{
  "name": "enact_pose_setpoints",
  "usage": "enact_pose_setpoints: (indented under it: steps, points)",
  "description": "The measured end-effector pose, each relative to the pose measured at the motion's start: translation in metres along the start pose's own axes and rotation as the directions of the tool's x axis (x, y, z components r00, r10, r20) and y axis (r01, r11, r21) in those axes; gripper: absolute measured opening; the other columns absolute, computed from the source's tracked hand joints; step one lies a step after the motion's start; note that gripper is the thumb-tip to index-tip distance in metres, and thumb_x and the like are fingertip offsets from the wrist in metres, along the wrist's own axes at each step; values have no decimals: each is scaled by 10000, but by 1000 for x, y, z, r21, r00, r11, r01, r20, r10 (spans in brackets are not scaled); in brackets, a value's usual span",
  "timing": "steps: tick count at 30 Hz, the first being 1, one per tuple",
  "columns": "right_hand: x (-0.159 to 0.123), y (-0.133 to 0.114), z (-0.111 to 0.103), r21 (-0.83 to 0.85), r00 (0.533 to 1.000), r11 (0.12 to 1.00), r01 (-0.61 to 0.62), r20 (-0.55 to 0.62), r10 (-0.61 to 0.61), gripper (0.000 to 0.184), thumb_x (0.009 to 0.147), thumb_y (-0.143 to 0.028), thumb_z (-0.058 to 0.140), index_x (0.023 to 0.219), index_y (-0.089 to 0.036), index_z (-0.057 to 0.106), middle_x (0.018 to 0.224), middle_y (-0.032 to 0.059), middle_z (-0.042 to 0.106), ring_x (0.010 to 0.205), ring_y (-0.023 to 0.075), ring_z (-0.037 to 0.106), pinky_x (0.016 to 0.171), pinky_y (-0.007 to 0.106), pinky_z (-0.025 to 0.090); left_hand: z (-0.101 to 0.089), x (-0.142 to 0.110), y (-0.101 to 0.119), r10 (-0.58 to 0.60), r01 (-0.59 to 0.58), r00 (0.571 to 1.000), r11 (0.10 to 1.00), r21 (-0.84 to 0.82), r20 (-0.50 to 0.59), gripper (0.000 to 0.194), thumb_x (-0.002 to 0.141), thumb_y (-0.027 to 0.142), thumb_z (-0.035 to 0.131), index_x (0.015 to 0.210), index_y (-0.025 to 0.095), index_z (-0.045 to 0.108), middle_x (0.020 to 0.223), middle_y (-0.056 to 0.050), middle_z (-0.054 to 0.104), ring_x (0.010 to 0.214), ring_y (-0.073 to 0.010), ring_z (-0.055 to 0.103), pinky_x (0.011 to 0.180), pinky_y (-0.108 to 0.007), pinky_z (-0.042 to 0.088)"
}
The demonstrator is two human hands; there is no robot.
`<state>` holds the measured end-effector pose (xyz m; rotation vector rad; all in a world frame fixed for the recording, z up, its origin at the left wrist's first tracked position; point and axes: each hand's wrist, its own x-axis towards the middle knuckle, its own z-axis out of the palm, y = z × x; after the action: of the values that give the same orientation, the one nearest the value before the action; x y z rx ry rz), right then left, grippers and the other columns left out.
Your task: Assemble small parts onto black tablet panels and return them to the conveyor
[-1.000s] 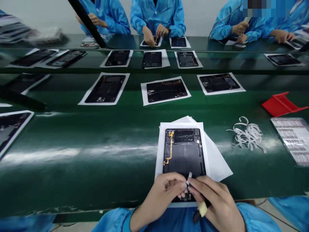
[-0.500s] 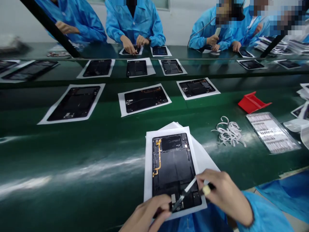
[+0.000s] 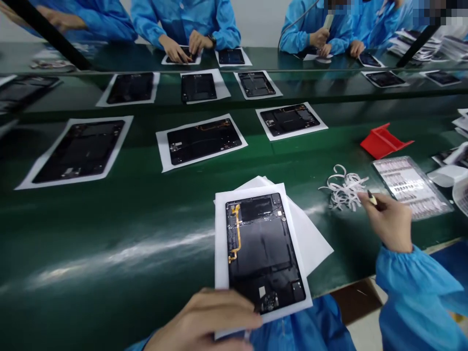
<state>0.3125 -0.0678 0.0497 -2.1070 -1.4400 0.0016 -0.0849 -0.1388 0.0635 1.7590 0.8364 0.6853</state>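
Observation:
A black tablet back housing (image 3: 266,253) lies open on white paper in front of me, with an orange flex cable (image 3: 237,234) along its left side. At its lower left corner is my left hand (image 3: 208,317), closed over the edge, fingers above and thumb below. My right hand (image 3: 393,222) is off to the right, closed around a slim black tool with a pale yellow end (image 3: 372,198). Its fingertips touch or hover at a pile of curled white strips (image 3: 343,190); which, I cannot tell. More white sheets (image 3: 310,239) stick out under the housing.
A red scoop-like tray (image 3: 383,141) and a clear-covered sheet of small parts (image 3: 411,187) lie at right. Ahead, several tablet housings on paper, one in the middle (image 3: 204,141), rest on the green bench (image 3: 127,219). Co-workers in blue smocks (image 3: 186,22) work opposite.
My right hand has moved from the housing's lower end out right to the strip pile; the white strip it held is no longer distinguishable. My left hand stays at the corner. The view has shifted.

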Motion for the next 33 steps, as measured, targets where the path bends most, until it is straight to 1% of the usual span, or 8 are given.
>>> enact_pose_setpoints:
  steps: [3, 5, 7, 8, 10, 13, 17, 33]
  points:
    - [12, 4, 11, -133, 990, 982, 137, -7, -139, 365, 878, -475, 547, 748, -165, 688, 661, 97, 648, 615, 179, 607, 569, 306, 401, -20, 44, -19, 99, -98, 993, 995, 15, -62, 167, 873, 203, 640, 956, 281, 762, 772, -38, 735, 691, -182, 683, 629, -279, 563]
    - [-3, -10, 21, -86, 970, 969, 231, -52, -236, 261, 891, -396, 552, 882, -174, 689, 785, 103, 670, 686, 193, 628, 621, 300, 446, -26, 70, -35, 83, -68, 981, 994, 88, -176, 95, 852, 231, 676, 868, 239, 769, 811, -56, 706, 741, -181, 665, 677, -291, 549]
    - [-32, -34, 32, 24, 941, 941, 338, -13, -338, 200, 901, -306, 532, 988, -188, 668, 868, 86, 673, 746, 207, 646, 678, 313, 497, -26, 89, -51, 48, -21, 979, 990, 137, -196, 62, 819, 256, 715, 831, 221, 765, 873, -57, 673, 810, -183, 647, 752, -303, 531]
    - [-51, -46, 38, 130, 902, 905, 406, 105, -420, 176, 909, -258, 507, 975, -199, 658, 900, 75, 677, 812, 209, 663, 719, 312, 524, -25, 96, -58, 23, 6, 982, 988, 154, -186, 56, 815, 257, 720, 824, 220, 761, 901, -53, 662, 848, -185, 639, 795, -311, 517]
    - [-87, -67, 50, 323, 765, 826, 462, 326, -555, 216, 920, -166, 457, 1021, -210, 643, 1039, 71, 685, 943, 195, 675, 776, 292, 556, -23, 104, -67, -27, 56, 986, 982, 179, -164, 51, 818, 259, 716, 809, 223, 750, 955, -45, 652, 911, -192, 625, 860, -328, 489]
    - [-124, -79, 64, 424, 654, 750, 509, 376, -656, 322, 910, -94, 438, 1168, -195, 602, 1195, 80, 662, 975, 191, 682, 810, 309, 582, -20, 108, -70, -92, 127, 983, 966, 224, -160, 85, 830, 287, 699, 785, 221, 729, 999, -44, 648, 955, -208, 608, 903, -365, 465]
    - [-136, -71, 73, 465, 654, 710, 528, 310, -690, 333, 897, -75, 449, 1171, -173, 612, 1172, 96, 681, 979, 210, 688, 819, 334, 593, -14, 108, -69, -114, 169, 976, 937, 306, -188, 87, 836, 284, 693, 778, 220, 704, 1016, -38, 651, 970, -225, 591, 904, -408, 451]
    - [-135, -70, 75, 488, 646, 720, 493, 349, -679, 305, 916, -84, 452, 1167, -151, 612, 1183, 101, 678, 983, 198, 681, 833, 330, 578, -6, 107, -79, -6, 103, 976, 891, 441, -216, 64, 845, 248, 689, 799, 204, 685, 1016, -35, 650, 940, -217, 591, 865, -402, 440]
